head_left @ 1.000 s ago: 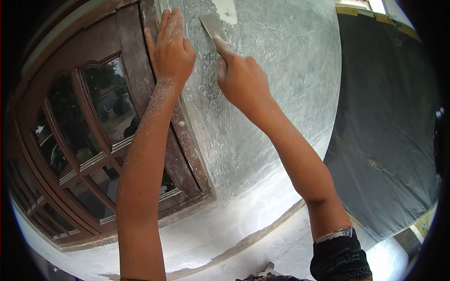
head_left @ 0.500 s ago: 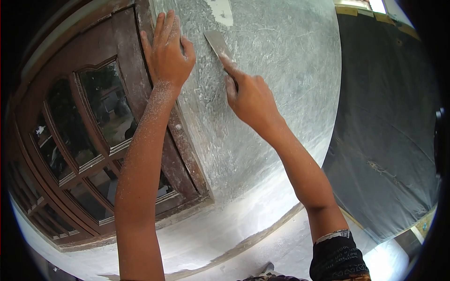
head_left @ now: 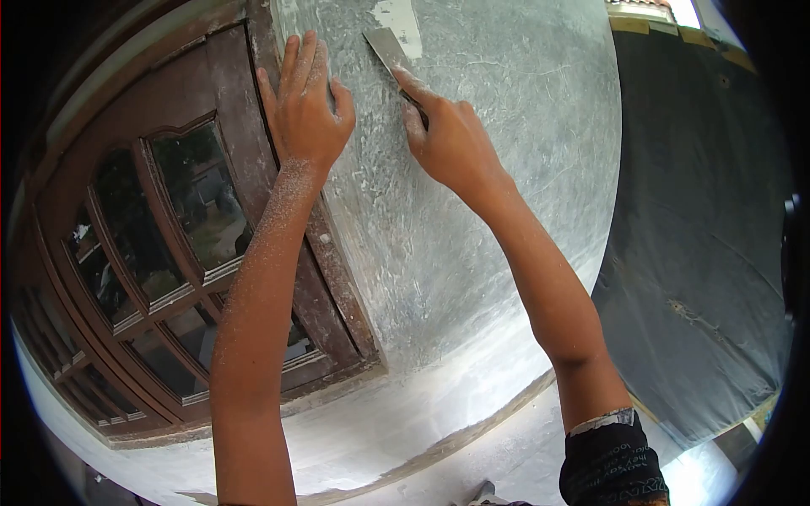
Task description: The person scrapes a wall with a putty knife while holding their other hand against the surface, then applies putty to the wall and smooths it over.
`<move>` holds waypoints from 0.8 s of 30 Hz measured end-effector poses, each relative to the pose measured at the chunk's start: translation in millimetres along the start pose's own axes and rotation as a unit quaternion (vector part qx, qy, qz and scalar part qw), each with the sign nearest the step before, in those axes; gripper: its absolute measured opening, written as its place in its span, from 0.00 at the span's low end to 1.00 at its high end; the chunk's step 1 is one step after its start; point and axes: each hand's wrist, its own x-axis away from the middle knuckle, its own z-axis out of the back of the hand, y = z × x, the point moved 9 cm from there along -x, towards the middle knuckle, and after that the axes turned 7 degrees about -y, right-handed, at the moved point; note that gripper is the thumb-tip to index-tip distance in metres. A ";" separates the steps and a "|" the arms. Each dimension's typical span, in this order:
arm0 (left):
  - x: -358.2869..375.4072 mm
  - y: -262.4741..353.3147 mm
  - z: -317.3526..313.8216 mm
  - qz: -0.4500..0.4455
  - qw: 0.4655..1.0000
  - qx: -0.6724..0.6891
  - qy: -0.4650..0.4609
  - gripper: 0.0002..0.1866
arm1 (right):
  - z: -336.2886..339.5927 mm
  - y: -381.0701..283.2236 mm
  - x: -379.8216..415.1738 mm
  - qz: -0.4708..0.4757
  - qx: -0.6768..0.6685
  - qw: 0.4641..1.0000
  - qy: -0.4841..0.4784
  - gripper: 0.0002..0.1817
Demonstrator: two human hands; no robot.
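- Your right hand [head_left: 460, 143] is closed around the handle of a scraper [head_left: 386, 49], its index finger stretched along the tool toward the metal blade.
- The scraper lies at the upper part of the grey wall [head_left: 498, 202], its blade tilted up and to the left, just beside a pale patch [head_left: 403, 24]; whether the full edge touches the surface cannot be told.
- Your left hand [head_left: 305, 118] is open and grips nothing; it is laid flat over the border of wall and wooden frame [head_left: 342, 291], fingers a little spread, thumb apart.
- Pale dust is noted on your left forearm [head_left: 268, 228], on the fingers of both hands and along the frame.
- The wall is streaked and mottled, with whitish marks thickest between your hands.
- To the left, brown woodwork holds several glass panes [head_left: 196, 194] with reflections in them.
- To the right of the wall hangs a dark sheet [head_left: 700, 202].
- Your right arm wears a black sleeve [head_left: 609, 464] with pale lettering.
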 end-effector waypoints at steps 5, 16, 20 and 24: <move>-0.9 0.2 -0.3 0.006 1.000 -0.005 -0.006 0.27 | -6.8 2.5 21.2 0.029 0.009 0.999 0.011 0.28; -1.0 0.2 0.3 0.004 1.000 0.008 0.001 0.26 | -0.9 2.4 7.0 0.017 0.005 1.000 -0.017 0.26; -0.2 0.2 0.4 0.003 1.000 0.007 -0.001 0.26 | 7.8 -3.6 -12.2 0.013 0.007 1.000 -0.005 0.26; -0.1 0.1 2.7 0.005 1.000 0.012 0.006 0.26 | -4.1 3.1 16.6 0.047 0.034 0.998 -0.009 0.26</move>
